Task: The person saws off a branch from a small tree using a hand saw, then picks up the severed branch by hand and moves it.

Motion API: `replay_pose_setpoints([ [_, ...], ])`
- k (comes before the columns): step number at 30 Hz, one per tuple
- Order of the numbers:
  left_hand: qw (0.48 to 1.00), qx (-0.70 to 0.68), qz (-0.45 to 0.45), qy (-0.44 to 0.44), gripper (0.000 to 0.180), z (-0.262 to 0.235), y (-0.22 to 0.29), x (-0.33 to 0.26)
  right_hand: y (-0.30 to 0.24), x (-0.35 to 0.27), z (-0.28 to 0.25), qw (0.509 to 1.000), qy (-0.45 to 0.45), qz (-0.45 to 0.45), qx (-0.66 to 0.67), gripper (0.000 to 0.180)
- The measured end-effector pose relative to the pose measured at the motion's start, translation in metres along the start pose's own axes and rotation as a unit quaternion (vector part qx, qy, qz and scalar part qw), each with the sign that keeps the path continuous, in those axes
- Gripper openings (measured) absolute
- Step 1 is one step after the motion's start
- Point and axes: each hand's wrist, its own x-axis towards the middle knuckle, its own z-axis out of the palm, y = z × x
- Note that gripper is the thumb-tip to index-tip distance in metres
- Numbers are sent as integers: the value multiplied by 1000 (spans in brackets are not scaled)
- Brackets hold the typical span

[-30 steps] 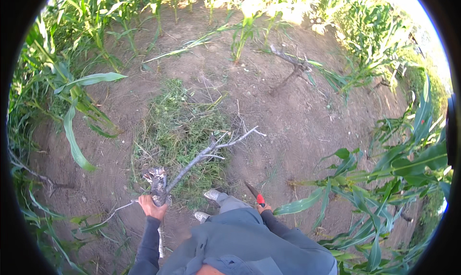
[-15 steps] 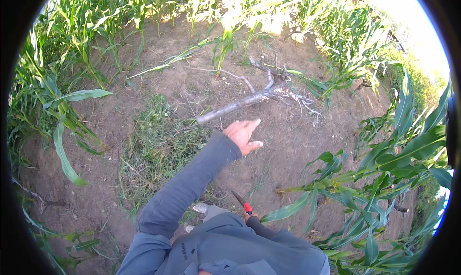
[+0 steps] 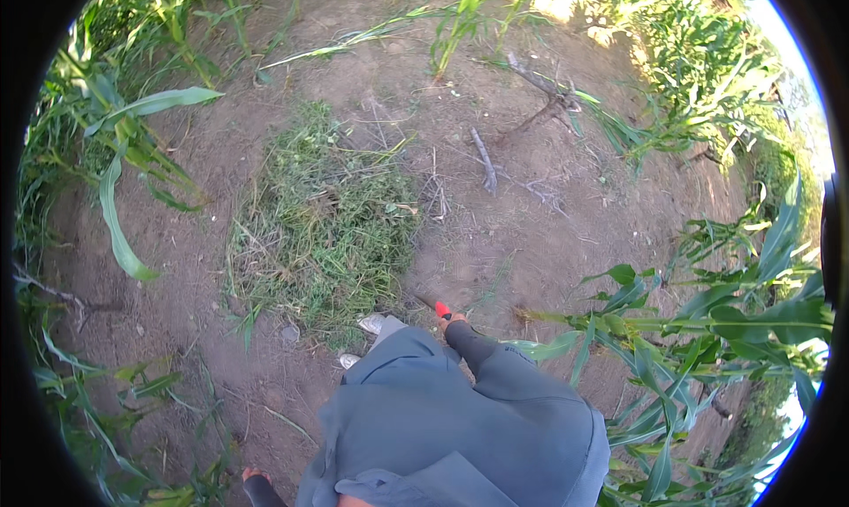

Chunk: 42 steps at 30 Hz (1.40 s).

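Head: right hand [image 3: 447,320] grips red-handled tool [image 3: 442,310] near grass heap [image 3: 332,215]; left hand [image 3: 254,475], grip unclear.

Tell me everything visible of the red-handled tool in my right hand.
The red-handled, slim-bladed hand tool is gripped in your bare right hand, which hides its rear end. The visible handle is bright red with a dark patch by the hand. The thin, dark brownish blade seems to be metal and points left and slightly forward, toward the heap of green leafy cuttings; any teeth are too small to tell.
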Motion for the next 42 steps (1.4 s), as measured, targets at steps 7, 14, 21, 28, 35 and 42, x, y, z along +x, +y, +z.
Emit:
replay_pose_setpoints([
  [7,706,-602,-372,-24,22,69,202,-89,-107,52,-10,979,-143,-143,-38,39],
  [14,435,-767,-472,21,28,92,456,-82,-185,12,3,904,-274,-306,-120,23],
  [21,225,-811,-520,144,35,83,563,5,-267,-102,12,807,-311,-375,-333,21],
  [28,1,-778,-602,177,14,107,500,14,-302,-178,59,797,-334,-379,-331,17],
  [35,-41,-746,-637,190,8,108,443,-1,-306,-265,160,759,-358,-439,-320,17],
  [42,-56,-726,-651,213,13,165,467,-3,-295,-258,169,775,-309,-454,-313,17],
])
